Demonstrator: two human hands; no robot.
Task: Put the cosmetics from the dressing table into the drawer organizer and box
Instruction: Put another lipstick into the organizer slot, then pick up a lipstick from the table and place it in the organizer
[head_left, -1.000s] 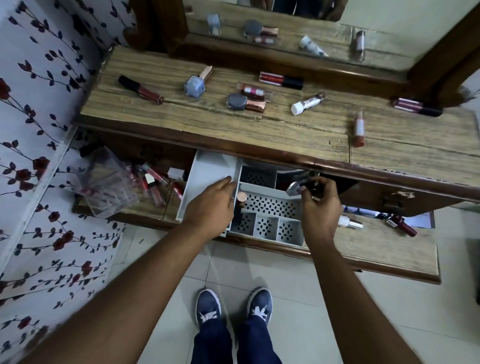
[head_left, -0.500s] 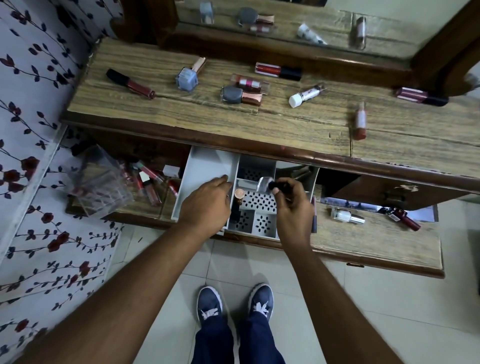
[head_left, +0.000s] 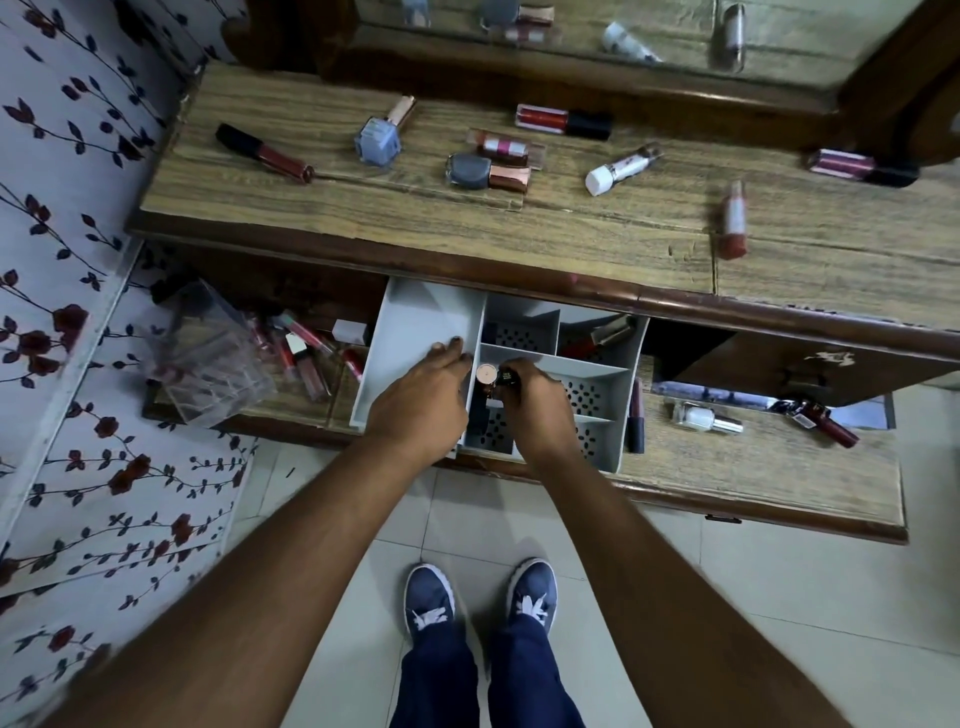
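- Left hand (head_left: 423, 397) laid palm down over the left part of the grey drawer organizer (head_left: 415, 319), fingers spread flat across the divider wall; nothing gripped
- Right hand (head_left: 535, 402) down inside the organizer's middle compartments, fingers pinched narrow around a small dark-capped bottle (head_left: 506, 378); body of the bottle mostly hidden by the hand
- Just left of that bottle, touching or nearly so, an upright item with a round rose-gold cap (head_left: 487, 373), standing in a front compartment between the two hands
- Red lip gloss with a metallic cap (head_left: 597, 339) lying tilted in the organizer's rear right compartment
- Organizer set on the lower shelf, partly under the edge of the dressing table (head_left: 467, 218)
- Clear acrylic box (head_left: 208, 358) on the shelf to the left, tilted; several red lip glosses (head_left: 298, 353) heaped just beside it
- On the tabletop, well apart: dark-capped red lip gloss (head_left: 265, 153); blue nail polish (head_left: 379, 140); grey nail polish (head_left: 485, 171) next to a pink tube (head_left: 504, 148); red gloss with black cap (head_left: 563, 120); white-capped tube (head_left: 618, 169); upright-lying red bottle (head_left: 733, 221); pink gloss (head_left: 862, 167) far right
- On the shelf right of the organizer: dark lip tube (head_left: 636, 418) touching its wall; white nail polish (head_left: 706, 418); red gloss (head_left: 821, 421)
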